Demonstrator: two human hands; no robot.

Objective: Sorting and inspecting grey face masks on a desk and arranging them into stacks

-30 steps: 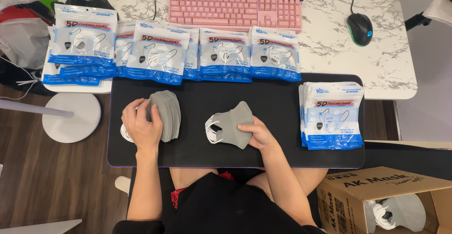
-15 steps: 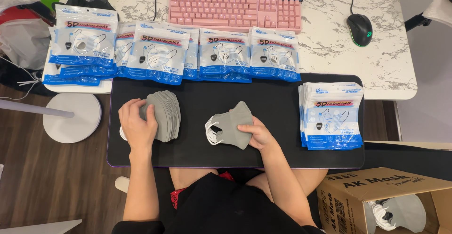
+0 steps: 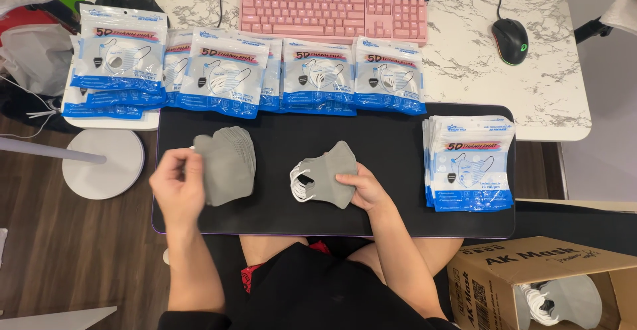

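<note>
Grey face masks: fanned stack [image 3: 229, 164] at the black mat's [image 3: 398, 137] left edge, small pile [image 3: 328, 174] mid-mat.
Left hand [image 3: 178, 187] has shifted slightly, grip now pinching one mask off the stack; right hand [image 3: 365, 189] stays flat on the pile, grip closed on nothing.

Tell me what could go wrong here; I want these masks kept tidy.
The left hand lifts one grey mask off the fanned stack; neighbours could drag off the black mat. The right hand pins only one edge of the small mask pile, so its white loops may tangle.
</note>
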